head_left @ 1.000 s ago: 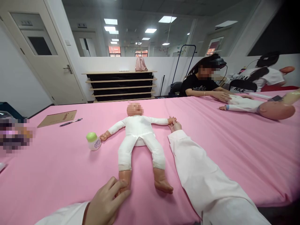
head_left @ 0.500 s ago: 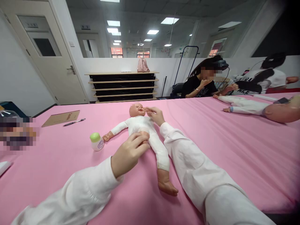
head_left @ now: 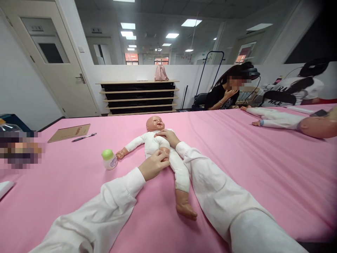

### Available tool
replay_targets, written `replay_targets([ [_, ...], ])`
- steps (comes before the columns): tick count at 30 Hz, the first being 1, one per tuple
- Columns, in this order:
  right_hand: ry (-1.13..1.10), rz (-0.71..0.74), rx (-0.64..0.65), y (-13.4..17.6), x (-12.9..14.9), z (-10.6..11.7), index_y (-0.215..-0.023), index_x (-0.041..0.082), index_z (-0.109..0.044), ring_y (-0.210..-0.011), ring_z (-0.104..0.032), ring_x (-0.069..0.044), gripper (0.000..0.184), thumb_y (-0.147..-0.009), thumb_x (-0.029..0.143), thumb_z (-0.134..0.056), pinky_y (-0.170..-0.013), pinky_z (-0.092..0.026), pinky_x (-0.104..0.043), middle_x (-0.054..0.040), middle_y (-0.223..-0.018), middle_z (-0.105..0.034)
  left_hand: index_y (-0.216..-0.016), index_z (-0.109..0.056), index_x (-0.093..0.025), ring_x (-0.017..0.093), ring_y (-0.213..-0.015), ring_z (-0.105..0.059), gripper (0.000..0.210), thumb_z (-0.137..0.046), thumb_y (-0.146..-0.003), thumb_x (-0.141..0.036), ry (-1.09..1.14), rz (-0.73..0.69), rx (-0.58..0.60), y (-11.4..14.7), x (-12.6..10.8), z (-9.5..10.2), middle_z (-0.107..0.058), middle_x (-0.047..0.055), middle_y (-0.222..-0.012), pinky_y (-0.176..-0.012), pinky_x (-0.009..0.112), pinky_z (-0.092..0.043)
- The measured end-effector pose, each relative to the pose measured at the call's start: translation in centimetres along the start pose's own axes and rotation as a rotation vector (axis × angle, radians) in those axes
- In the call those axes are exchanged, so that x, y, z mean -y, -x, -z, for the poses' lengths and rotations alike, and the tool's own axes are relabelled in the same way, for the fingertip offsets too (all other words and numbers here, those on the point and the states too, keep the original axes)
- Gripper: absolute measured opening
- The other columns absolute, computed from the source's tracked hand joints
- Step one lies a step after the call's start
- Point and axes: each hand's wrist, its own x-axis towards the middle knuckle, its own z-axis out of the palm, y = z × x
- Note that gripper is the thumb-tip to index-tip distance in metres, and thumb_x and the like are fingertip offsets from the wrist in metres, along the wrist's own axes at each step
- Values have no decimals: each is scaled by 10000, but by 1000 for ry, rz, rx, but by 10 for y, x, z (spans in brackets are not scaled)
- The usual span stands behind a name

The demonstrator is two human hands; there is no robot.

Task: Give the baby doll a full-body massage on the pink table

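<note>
A baby doll [head_left: 151, 143] in a white suit lies on its back on the pink cloth, head at the far end. One of its legs is bent up over the belly; the other [head_left: 182, 175] stretches toward me. My left hand [head_left: 154, 164] is closed around the bent leg's foot. Across the doll's chest, just beyond the raised knee, my right hand [head_left: 171, 137] is curled with its fingers together, seemingly around the doll's arm on that side, which is mostly hidden. The doll's other arm [head_left: 134, 143] lies stretched out to the left.
A green-lidded white jar [head_left: 109, 160] stands beside the doll's outstretched hand. Farther left lie a brown notebook [head_left: 68, 133] and a pen [head_left: 84, 137]. Another doll [head_left: 285, 119] lies at the right, near a seated person [head_left: 223, 93]. Low shelves [head_left: 139, 96] stand behind the table.
My right hand has come down from beside the doll's face to its chest. My left hand has shifted slightly right at the foot, and the bent knee has risen toward the chest.
</note>
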Motion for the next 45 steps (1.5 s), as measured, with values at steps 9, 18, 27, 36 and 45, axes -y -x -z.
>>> replay_targets([
  [9,-692,-557,-951,61,-55,43,-963,190,-618,-984,-590,-147,211,-754,207,-597,-891,-473,-326,-38,-1085,-632,-1154,-471,-151,128,-743,-456,315,-386,-867,-54,218,111,-8,44,-58,82,-590,53,-866,-659,261,-428],
  [18,-1219,-791,-1086,90,-111,59,-875,180,-598,-896,-628,-132,173,-895,196,-426,-872,-504,-372,-62,-1079,-635,-1077,-531,-146,146,-798,-497,263,-497,-827,-72,210,155,46,109,-92,55,-598,81,-938,-673,256,-467],
  [27,-1147,-751,-1055,93,-113,54,-832,155,-621,-1033,-585,-173,140,-800,87,-503,-904,-489,-387,-78,-1182,-580,-978,-566,-188,140,-667,-505,194,-557,-786,-204,75,424,126,119,-103,36,-515,75,-878,-542,258,-483],
  [36,-673,-362,-947,50,-57,48,-1058,159,-601,-1060,-566,-193,398,-669,229,-652,-971,-425,-364,-87,-1168,-590,-1089,-538,-157,140,-764,-490,357,-373,-816,4,-54,331,-124,71,-95,89,-562,94,-961,-629,263,-458],
  [45,-157,-11,39,-18,14,7,-859,208,-720,-979,-588,-210,182,-734,282,-613,-954,-409,-343,-32,-944,-670,-1035,-568,-158,147,-902,-501,318,-312,-880,-51,-37,-31,-91,-7,-21,57,-576,71,-1076,-785,296,-459],
])
